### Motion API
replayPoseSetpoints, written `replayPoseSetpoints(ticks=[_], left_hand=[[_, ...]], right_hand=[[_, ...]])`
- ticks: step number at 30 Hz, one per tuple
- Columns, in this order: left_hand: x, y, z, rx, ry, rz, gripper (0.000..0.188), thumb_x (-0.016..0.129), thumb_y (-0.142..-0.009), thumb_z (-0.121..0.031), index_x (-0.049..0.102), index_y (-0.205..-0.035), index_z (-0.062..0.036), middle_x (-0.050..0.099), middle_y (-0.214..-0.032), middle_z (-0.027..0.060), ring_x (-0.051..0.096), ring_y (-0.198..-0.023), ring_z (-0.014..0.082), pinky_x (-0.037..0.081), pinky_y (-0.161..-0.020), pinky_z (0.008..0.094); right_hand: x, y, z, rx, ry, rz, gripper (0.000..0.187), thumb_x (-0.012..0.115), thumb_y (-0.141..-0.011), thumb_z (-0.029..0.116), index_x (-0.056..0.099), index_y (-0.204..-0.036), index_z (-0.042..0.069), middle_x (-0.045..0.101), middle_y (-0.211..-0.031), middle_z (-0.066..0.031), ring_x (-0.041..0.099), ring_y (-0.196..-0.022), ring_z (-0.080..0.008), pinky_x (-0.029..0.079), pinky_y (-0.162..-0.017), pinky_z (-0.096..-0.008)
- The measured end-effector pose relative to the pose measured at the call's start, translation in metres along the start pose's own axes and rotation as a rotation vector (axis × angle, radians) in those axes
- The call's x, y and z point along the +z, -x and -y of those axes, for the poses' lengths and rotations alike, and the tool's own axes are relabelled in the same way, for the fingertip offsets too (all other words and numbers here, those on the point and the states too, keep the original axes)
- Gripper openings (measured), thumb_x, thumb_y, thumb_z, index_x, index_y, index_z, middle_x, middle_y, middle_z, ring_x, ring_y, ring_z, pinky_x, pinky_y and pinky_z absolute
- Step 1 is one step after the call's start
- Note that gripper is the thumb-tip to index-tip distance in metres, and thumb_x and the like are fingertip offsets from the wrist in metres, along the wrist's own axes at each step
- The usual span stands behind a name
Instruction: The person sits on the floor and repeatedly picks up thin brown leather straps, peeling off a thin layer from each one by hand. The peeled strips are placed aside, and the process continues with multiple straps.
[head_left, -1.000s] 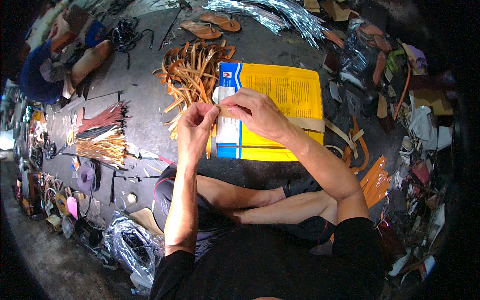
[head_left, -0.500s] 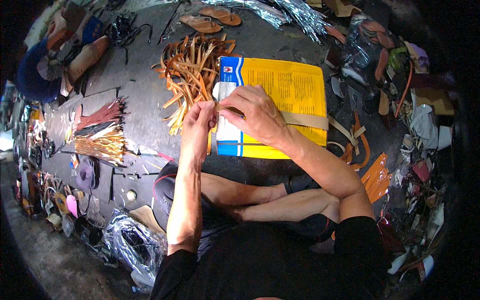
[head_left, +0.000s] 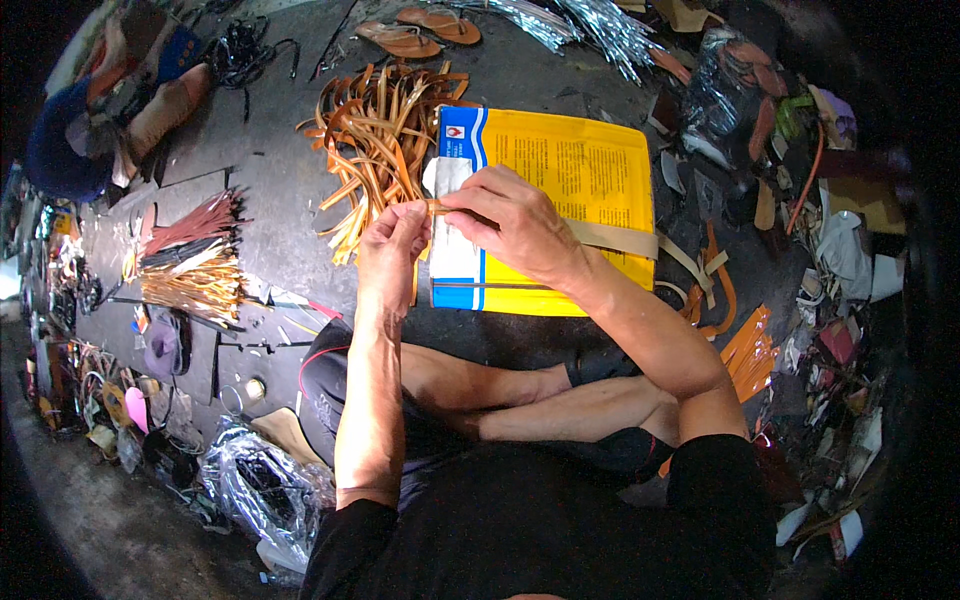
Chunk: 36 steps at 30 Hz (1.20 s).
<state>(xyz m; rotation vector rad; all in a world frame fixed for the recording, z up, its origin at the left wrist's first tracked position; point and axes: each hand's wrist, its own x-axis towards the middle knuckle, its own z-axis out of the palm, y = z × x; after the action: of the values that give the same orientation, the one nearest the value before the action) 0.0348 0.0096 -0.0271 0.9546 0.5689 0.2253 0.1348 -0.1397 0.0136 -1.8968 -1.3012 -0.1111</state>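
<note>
Over the left end of a yellow and blue tin (head_left: 560, 160), both my hands meet at a narrow orange-brown strip (head_left: 435, 207). My left hand (head_left: 388, 250) pinches it between thumb and fingertips. My right hand (head_left: 525, 225) has its thumb and fingers closed on the strip's other side; part of it is hidden by the fingers. A white patch (head_left: 455, 250) covers some of the tin's blue end. Across the tin runs a beige band (head_left: 615, 237), passing under my right wrist. Beyond my left hand lies a heap of shiny orange-brown strips (head_left: 375, 140).
To the left are bundles of reddish, black and gold strips (head_left: 195, 260). Sandals (head_left: 400, 40) lie at the far side. More orange strips (head_left: 750, 350) sit right of my knee. Clear plastic wrap (head_left: 265, 490) is at lower left, and mixed scraps (head_left: 840, 260) line the right.
The view has shifted slightly. My right fingers have changed their pinch a little, and more of the orange-brown strip shows between my hands. Both hands stay at the tin's left end.
</note>
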Motion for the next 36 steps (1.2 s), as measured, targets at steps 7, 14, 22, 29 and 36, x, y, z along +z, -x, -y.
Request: replayPoseSetpoints(ticks=[7,14,22,29,36], left_hand=[[-0.038,-0.019,0.017,-0.009,0.046,-0.027,0.013,0.065,-0.094,-0.016,0.066,-0.095,-0.0039,0.063,-0.082,0.0007,0.056,-0.072,0.0074,0.044,-0.068,0.0196],[-0.049,-0.032,0.025,-0.069,0.226,-0.097,0.012,0.065,-0.094,-0.015,0.065,-0.097,-0.0037,0.064,-0.081,0.0019,0.057,-0.072,0.0091,0.047,-0.067,0.0209],[-0.009,0.002,0.015,-0.163,0.726,0.117,0.036,0.066,-0.093,-0.030,0.059,-0.111,-0.0006,0.066,-0.095,0.0065,0.062,-0.085,0.0167,0.051,-0.078,0.0261],[0.001,-0.003,0.013,-0.098,0.265,-0.085,0.010,0.068,-0.092,-0.018,0.064,-0.089,-0.0101,0.063,-0.076,-0.0023,0.055,-0.066,0.0053,0.041,-0.060,0.0179],[-0.031,-0.019,0.031,-0.132,0.273,-0.069,0.007,0.067,-0.092,-0.015,0.065,-0.091,-0.0083,0.064,-0.077,-0.0011,0.058,-0.069,0.0068,0.045,-0.063,0.0186]], right_hand=[[-0.001,0.000,-0.004,-0.056,0.037,-0.003,0.016,0.073,-0.079,0.006,0.068,-0.095,0.005,0.062,-0.088,-0.0078,0.063,-0.083,-0.0255,0.052,-0.072,-0.0355],[0.003,-0.004,-0.002,-0.027,-0.002,0.016,0.011,0.070,-0.081,0.008,0.067,-0.090,0.003,0.062,-0.088,-0.0090,0.061,-0.087,-0.0279,0.051,-0.077,-0.0376],[0.001,-0.008,-0.003,0.062,-0.093,0.035,0.012,0.070,-0.083,0.012,0.065,-0.089,0.002,0.062,-0.090,-0.0106,0.061,-0.090,-0.0309,0.050,-0.079,-0.0389],[-0.001,-0.007,-0.002,0.091,-0.128,0.054,0.013,0.071,-0.083,0.012,0.064,-0.090,0.003,0.062,-0.092,-0.0108,0.061,-0.091,-0.0308,0.051,-0.080,-0.0390],[0.000,-0.001,0.000,0.064,-0.123,0.060,0.013,0.071,-0.082,0.012,0.065,-0.090,0.003,0.062,-0.091,-0.0102,0.060,-0.091,-0.0298,0.050,-0.081,-0.0383]])
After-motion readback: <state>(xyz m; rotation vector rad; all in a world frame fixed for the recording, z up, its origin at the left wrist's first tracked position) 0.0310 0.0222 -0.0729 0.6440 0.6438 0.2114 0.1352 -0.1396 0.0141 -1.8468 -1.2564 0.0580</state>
